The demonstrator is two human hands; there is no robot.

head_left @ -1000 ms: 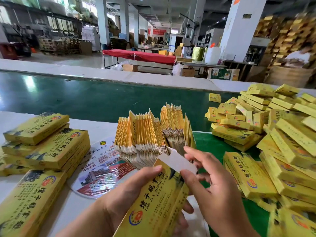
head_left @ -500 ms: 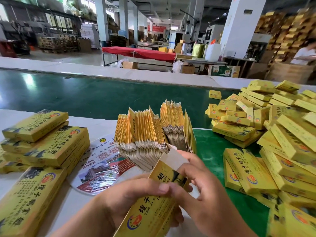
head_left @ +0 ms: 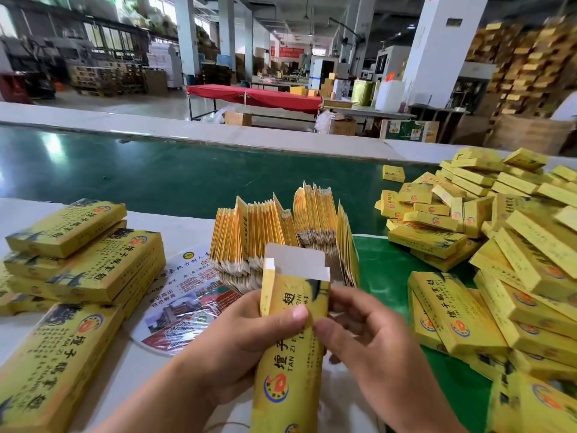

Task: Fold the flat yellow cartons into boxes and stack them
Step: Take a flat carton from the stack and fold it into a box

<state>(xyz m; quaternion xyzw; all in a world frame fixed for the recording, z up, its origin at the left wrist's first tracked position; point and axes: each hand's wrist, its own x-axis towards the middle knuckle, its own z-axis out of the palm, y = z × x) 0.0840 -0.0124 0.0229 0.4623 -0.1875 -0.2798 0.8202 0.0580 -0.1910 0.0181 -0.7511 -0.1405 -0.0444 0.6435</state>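
A yellow carton with red and black print stands lengthwise in front of me, opened into a sleeve, its white top flap sticking up. My left hand grips its left side with the thumb across the front. My right hand pinches its right edge near the top. Behind the carton a bundle of flat yellow cartons stands on edge. Folded boxes lie stacked at the left and heaped at the right.
A round printed fan lies on the white table under the flat bundle. A green conveyor belt runs across behind. A green mat is under the right heap. The factory floor with a red table lies beyond.
The carton has been raised and turned more upright, and it is squared open. Its white flap, bent over before, now stands up. My right hand has shifted to the carton's right edge.
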